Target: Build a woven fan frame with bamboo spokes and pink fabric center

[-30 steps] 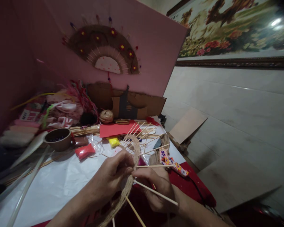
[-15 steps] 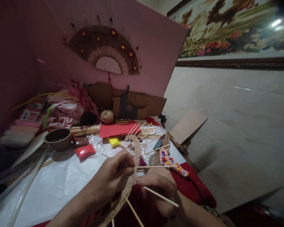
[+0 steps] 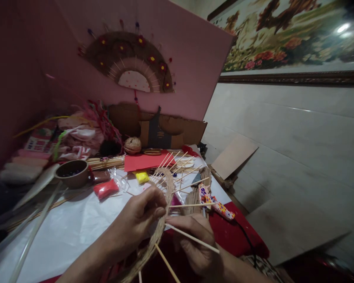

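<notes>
Head view: the braided band [image 3: 157, 232] runs lengthwise from the wearer's side toward the bench [image 3: 85, 224], curving between both hands. The left hand [image 3: 143, 210] pinches its left edge; the right hand's [image 3: 199, 239] fingertips meet its right edge beside a slanting stick [image 3: 193, 238], though whether they grip is unclear.

Fan-shaped ornament [image 3: 126, 59] on a pink panel [image 3: 191, 59], framed picture [image 3: 283, 39] to its right.
</notes>
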Action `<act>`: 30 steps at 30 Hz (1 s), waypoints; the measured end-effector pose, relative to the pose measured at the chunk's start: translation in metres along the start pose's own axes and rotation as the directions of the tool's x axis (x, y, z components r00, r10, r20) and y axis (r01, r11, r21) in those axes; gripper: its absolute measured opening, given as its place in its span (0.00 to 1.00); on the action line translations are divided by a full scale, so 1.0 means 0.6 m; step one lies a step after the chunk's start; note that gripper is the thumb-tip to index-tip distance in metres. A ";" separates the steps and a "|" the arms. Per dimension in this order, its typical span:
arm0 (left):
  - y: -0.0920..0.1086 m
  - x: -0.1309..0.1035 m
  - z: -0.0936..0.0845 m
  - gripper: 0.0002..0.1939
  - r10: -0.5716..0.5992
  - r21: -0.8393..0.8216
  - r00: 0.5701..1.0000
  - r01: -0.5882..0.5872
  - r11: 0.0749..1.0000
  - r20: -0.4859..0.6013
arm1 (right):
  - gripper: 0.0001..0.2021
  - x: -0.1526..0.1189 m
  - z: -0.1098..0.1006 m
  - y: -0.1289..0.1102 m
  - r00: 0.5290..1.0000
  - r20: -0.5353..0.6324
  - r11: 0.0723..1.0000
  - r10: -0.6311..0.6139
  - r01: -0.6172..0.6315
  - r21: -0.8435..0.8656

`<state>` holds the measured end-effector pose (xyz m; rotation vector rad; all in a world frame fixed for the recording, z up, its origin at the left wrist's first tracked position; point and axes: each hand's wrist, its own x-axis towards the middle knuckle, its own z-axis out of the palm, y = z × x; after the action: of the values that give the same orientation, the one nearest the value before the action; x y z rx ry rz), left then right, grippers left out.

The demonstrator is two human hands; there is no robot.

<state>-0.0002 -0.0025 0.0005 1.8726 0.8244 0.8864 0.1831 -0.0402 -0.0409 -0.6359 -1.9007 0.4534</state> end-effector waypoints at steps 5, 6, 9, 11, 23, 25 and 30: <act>-0.001 -0.003 0.000 0.06 -0.014 -0.006 1.000 0.014 1.000 0.016 | 0.12 -0.004 0.008 0.007 0.980 0.040 0.924 0.195 -0.198 0.326; -0.001 -0.003 0.000 0.06 -0.015 -0.008 1.000 0.015 1.000 0.020 | 0.13 -0.005 0.008 0.007 0.955 0.083 0.855 0.286 -0.294 0.427; -0.001 -0.004 0.000 0.07 -0.012 -0.017 1.000 0.012 1.000 0.020 | 0.15 -0.008 0.008 0.004 0.852 0.222 0.611 0.475 -0.501 0.614; -0.001 -0.004 0.000 0.08 -0.010 -0.015 1.000 0.011 1.000 0.016 | 0.16 -0.009 0.007 0.002 0.808 0.268 0.500 0.525 -0.548 0.671; -0.003 -0.002 -0.001 0.07 -0.010 -0.003 1.000 0.010 1.000 0.007 | 0.11 -0.017 0.008 0.012 0.863 0.189 0.511 0.468 -0.439 0.739; -0.003 -0.003 -0.001 0.07 -0.006 0.001 1.000 0.006 1.000 0.007 | 0.11 -0.018 0.011 0.014 0.879 0.182 0.576 0.440 -0.432 0.694; -0.001 -0.004 -0.001 0.08 -0.020 0.000 1.000 0.020 1.000 -0.009 | 0.11 -0.013 0.015 0.008 0.892 0.177 0.624 0.417 -0.422 0.658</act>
<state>-0.0019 -0.0037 -0.0004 1.8582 0.8479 0.8832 0.1786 -0.0414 -0.0527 -0.5597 -1.4041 1.3955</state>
